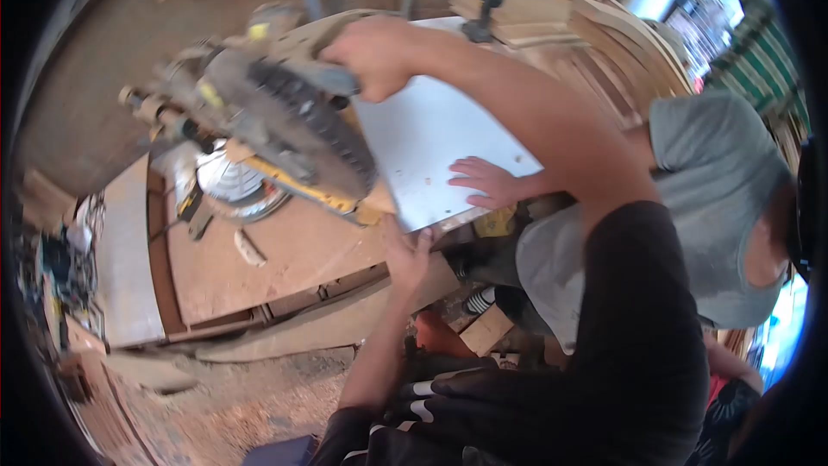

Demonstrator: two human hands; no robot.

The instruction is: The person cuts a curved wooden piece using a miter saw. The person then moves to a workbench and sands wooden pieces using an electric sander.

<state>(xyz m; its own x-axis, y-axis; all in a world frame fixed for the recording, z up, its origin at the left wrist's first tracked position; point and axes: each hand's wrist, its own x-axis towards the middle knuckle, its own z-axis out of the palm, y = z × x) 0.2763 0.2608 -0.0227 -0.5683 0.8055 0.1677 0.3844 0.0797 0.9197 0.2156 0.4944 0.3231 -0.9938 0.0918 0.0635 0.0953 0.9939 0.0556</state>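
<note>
My right hand is wrapped round the handle at the top of a miter saw, whose dusty guard and motor are blurred. Below it, my left hand pinches the near corner of a white panel, close to the saw's yellow base edge. The panel lies on the right side of the saw. A co-worker's hand rests flat on it, fingers spread. The saw blade itself cannot be made out.
A co-worker in a grey shirt stands at the right. Curved wood pieces and a black drill lie behind the panel. A small wood offcut is on the wooden bench. Sawdust covers the floor.
</note>
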